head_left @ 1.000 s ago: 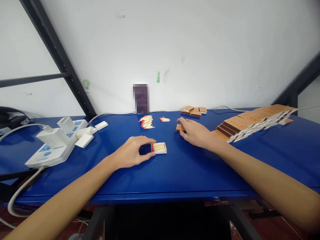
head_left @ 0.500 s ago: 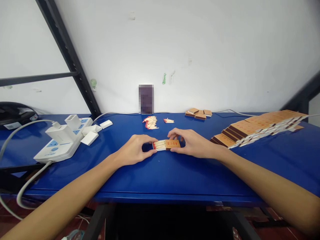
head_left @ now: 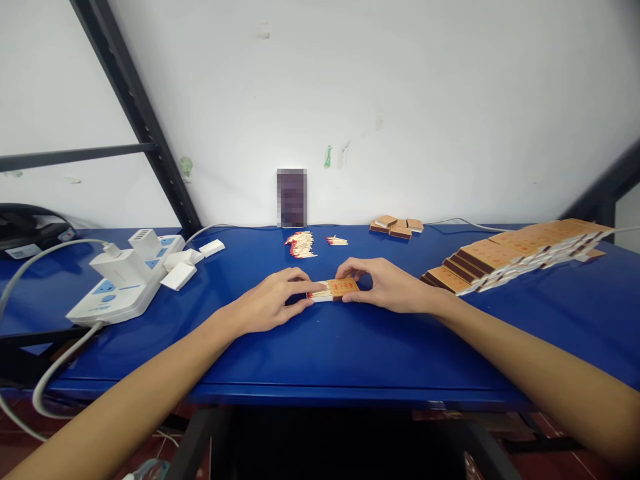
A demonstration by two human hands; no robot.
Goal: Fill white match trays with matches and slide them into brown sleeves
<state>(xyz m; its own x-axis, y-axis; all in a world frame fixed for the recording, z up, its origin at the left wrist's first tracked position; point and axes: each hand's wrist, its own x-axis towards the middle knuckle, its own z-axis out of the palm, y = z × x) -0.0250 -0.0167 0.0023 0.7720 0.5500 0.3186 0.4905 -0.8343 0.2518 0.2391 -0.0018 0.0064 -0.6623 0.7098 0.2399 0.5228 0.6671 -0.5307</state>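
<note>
A matchbox (head_left: 345, 288) lies on the blue table, its tray (head_left: 323, 298) slid partly out to the left. Red-tipped matches (head_left: 323, 291) fill the exposed tray. Thumb and fingers of my right hand (head_left: 387, 285) grip the orange-brown sleeve from the right. My left hand (head_left: 270, 300) holds the tray's left end, with the thumb at its near side and one finger laid over the matches. Behind the box are a larger pile of loose matches (head_left: 301, 245) and a smaller one (head_left: 337, 241).
Several matchboxes (head_left: 400, 228) lie at the back, and a long stepped stack of matchboxes (head_left: 510, 253) stands on the right. On the left is a power strip (head_left: 125, 283) with chargers and cables. A pixelated dark rectangle (head_left: 292, 199) stands against the wall.
A finger of my left hand has moved over the matches in the tray. My right hand keeps its grip on the sleeve, which shows almost no movement.
</note>
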